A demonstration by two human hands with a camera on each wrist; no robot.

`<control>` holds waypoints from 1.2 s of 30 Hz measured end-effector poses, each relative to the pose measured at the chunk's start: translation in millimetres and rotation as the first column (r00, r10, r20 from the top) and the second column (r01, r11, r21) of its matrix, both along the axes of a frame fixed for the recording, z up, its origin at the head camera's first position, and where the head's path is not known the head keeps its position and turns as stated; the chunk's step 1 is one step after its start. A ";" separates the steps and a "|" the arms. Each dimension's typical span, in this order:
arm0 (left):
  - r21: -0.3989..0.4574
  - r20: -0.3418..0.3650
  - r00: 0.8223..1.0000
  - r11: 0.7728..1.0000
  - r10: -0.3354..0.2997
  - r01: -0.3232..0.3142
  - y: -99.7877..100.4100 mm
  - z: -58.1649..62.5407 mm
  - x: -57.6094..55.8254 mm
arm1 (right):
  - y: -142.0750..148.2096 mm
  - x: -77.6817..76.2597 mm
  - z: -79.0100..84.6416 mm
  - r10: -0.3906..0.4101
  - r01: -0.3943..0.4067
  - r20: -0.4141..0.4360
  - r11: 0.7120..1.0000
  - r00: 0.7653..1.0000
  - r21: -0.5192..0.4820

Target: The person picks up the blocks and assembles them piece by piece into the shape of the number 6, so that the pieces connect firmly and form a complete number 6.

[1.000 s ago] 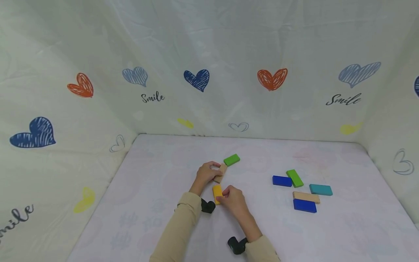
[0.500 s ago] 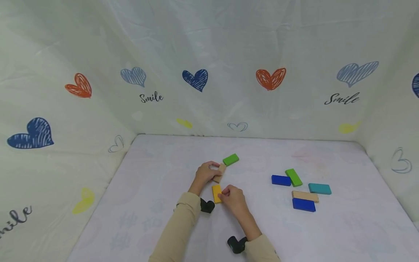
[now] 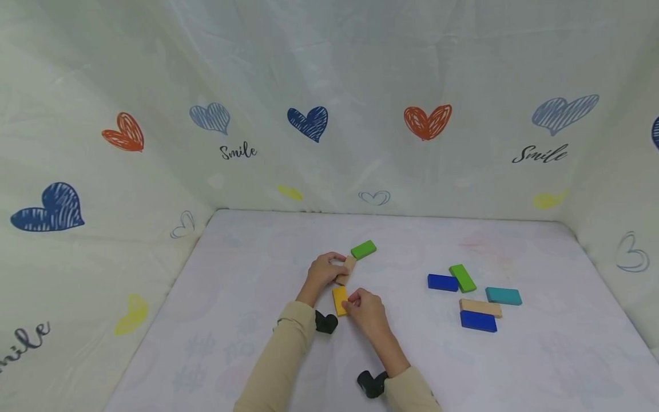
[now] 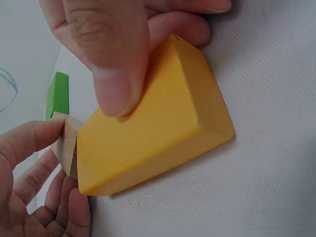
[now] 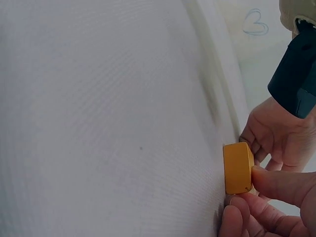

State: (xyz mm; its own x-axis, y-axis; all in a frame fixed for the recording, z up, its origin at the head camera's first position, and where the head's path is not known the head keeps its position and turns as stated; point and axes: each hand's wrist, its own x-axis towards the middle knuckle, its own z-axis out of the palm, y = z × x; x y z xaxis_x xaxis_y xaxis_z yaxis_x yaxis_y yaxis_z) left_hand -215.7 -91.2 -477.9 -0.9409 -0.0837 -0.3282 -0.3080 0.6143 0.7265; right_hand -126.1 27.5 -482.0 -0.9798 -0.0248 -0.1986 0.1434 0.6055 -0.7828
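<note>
My left hand (image 3: 321, 273) grips a plain wooden block (image 3: 350, 264) lying flat on the table, thumb and fingers at its sides. Just beyond it, a green block (image 3: 363, 249) lies slantwise, its near corner by the wooden block's far end. On the near side is a yellow block (image 3: 338, 297), pinched by my right hand (image 3: 369, 313). The left wrist view has the right thumb (image 4: 116, 94) on the yellow block's top face and fingers along its far side. There, one end of the yellow block overlaps the wooden block (image 4: 68, 145).
To the right lie a blue block (image 3: 442, 282) touching another green block (image 3: 463, 278), a teal block (image 3: 503, 296), and a second wooden block (image 3: 480, 308) against another blue block (image 3: 478, 321). A white cloth wall (image 3: 329, 166) with printed hearts rises behind the table (image 3: 247, 257).
The yellow block has slid slightly away from me, closer to the wooden block, with my right hand on it. The left hand and the wooden block stay in place.
</note>
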 end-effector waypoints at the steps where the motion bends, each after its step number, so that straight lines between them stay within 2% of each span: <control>1: 0.003 -0.003 1.000 1.000 0.001 -0.001 -0.2 0.2 -0.1 | -0.1 0.0 -0.3 0.001 -0.001 -0.003 1.000 1.000 0.004; 16: 0.014 0.022 1.000 1.000 0.020 -0.021 -1.3 1.7 1.1 | -1.6 -1.1 0.9 0.000 0.000 0.001 1.000 1.000 0.004; 22: 0.018 0.015 1.000 1.000 0.016 -0.017 -1.1 1.0 0.8 | -1.1 -0.3 -0.1 0.007 -0.007 -0.022 1.000 1.000 0.009; 36: 0.015 0.007 1.000 1.000 0.004 -0.004 -0.8 -1.3 -0.4 | 5.2 5.1 -4.4 0.029 -0.033 -0.073 0.998 0.997 -0.058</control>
